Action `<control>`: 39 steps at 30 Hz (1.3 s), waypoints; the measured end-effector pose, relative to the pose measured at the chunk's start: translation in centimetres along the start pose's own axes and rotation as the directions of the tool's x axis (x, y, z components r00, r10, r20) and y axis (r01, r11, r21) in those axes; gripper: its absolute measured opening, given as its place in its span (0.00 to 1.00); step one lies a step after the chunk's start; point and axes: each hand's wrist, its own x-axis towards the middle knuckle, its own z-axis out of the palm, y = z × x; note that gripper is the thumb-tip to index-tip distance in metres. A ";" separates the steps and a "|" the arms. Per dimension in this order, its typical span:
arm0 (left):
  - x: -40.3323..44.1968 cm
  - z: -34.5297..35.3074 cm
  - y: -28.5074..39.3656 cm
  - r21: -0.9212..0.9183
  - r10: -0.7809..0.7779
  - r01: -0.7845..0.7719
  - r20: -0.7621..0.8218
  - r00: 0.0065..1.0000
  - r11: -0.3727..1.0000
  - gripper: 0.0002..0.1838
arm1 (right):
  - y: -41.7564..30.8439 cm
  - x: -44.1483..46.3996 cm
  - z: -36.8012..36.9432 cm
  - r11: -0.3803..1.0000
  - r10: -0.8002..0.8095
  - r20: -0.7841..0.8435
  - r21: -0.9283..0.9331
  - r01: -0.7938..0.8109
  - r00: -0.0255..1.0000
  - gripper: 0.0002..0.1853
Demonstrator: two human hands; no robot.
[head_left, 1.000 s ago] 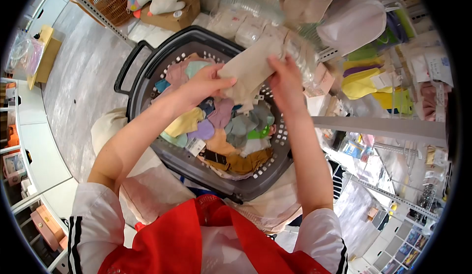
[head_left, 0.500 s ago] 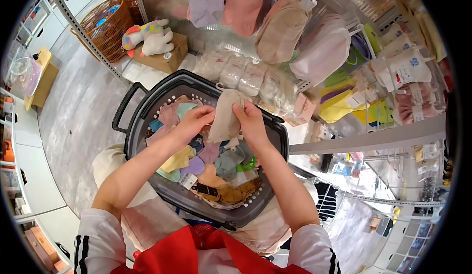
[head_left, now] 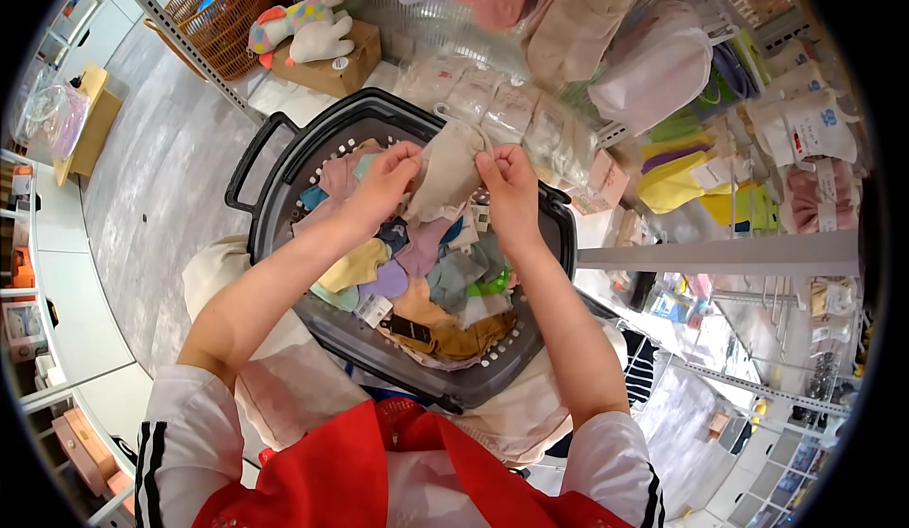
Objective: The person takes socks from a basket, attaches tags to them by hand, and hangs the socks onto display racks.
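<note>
A beige sock-like cloth [head_left: 447, 173] is held up between my two hands over a dark grey laundry basket [head_left: 312, 317]. My left hand [head_left: 390, 179] pinches its left side, and my right hand [head_left: 509, 190] pinches its upper right side. A small white hook or loop shows at the cloth's top. Inside the basket, below my hands, lie folded socks in several colours, among them a yellow one [head_left: 356, 263], a purple one [head_left: 383, 282] and a brown one [head_left: 471, 337]. A white tag [head_left: 374, 310] lies on the pile.
Clear-wrapped packs [head_left: 511, 111] sit on the shelf behind the basket. Socks [head_left: 579, 26] hang above them. A cardboard box [head_left: 346, 66] with plush toys stands at the back left, near a wicker basket [head_left: 222, 26]. A grey shelf bar [head_left: 720, 251] crosses the right side.
The view tipped up, then partly back down. My hands stay on the beige cloth, which was stretched out longer a second ago and now hangs more bunched between them.
</note>
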 end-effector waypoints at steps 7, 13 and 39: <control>0.1 1.0 0.0 -0.103 0.044 -0.049 -0.045 0.998 0.993 0.15 | 0.8 0.1 -0.1 0.999 0.032 0.077 -0.031 -0.030 0.997 0.06; -0.2 1.0 -1.3 0.159 0.201 -0.203 0.031 0.979 0.966 0.18 | 1.0 -0.6 0.9 0.989 0.039 0.111 -0.145 -0.023 0.993 0.09; -0.3 1.2 -0.3 0.132 -0.129 0.109 0.162 0.978 0.985 0.18 | -0.4 0.5 0.1 0.894 0.265 -0.099 0.399 -0.206 0.959 0.09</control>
